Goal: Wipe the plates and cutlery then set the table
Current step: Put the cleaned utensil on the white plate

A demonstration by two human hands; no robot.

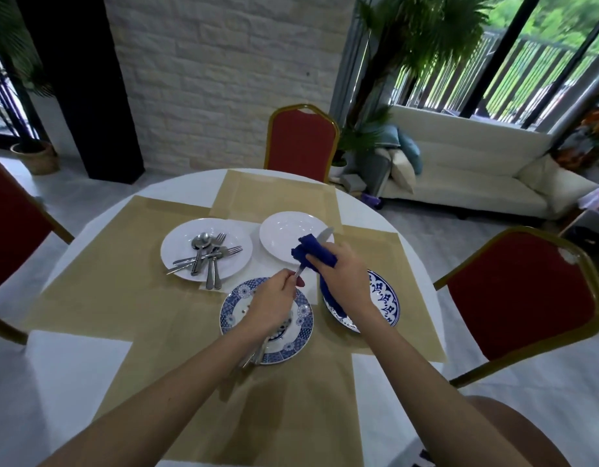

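- Head view: the left hand (274,303) and the right hand (345,281) are raised together over the middle of the round table (72,365), and a knife (325,234) is held between them.
- The left hand pinches the end of the knife's handle between thumb and curled fingers. The blade points away from the person, up and to the right.
- The right hand is clenched round a dark blue cloth (310,252) that wraps the middle of the knife. Only the blade tip shows beyond the cloth, and a tail of cloth hangs below the hand.
- The knife is held above the table, with its tip over the near edge of an empty white plate (281,237).
- Left of that plate, well clear of both hands, a second white plate (176,251) carries a heap of spoons and forks (207,254).
- Under the left hand and wrist lies a blue-patterned plate (291,345). A few pieces of cutlery (257,353) lie at its near rim, partly hidden by the forearm.
- Under the right hand lies another blue-patterned plate (382,301), and the hanging cloth covers its left side.
- All four plates rest on tan placemats (123,281) spread over the white tablecloth.
- Red chairs (301,139) with gold frames stand around the table.
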